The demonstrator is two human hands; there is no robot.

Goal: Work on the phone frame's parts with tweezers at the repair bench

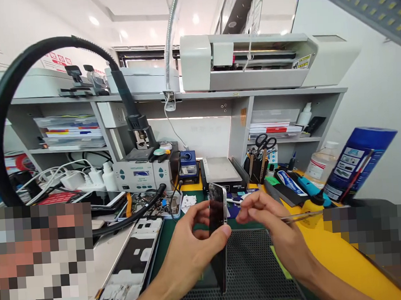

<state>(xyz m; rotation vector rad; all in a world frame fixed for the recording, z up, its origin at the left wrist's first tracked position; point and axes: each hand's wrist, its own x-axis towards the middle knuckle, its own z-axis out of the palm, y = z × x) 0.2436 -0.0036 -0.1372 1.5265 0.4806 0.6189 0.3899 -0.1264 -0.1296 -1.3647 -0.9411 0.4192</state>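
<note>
1. Left hand: closed around a dark phone, thumb on the near face, fingers curled behind its left side.
2. Phone position: upright and edge-on to the camera, in the centre of the bench. Its lower end appears to rest on the black mesh mat, but contact is hard to confirm from this angle.
3. Right hand: fingers pinched narrow, tips just beside the phone's upper right edge and not touching it. It holds a thin metal tool, probably tweezers, whose shaft runs rightward out of the hand.
4. Left of the mat: an opened phone chassis lies flat, internals showing.
5. Behind it: a grey soldering station, with a thick black hose arching up and round to the left.
6. Right side: a yellow bench surface, a blue can leaning, and a small yellow bottle near the tool's far end.
7. Rear: scissors stand in a holder, and a white machine sits on the upper shelf.
</note>
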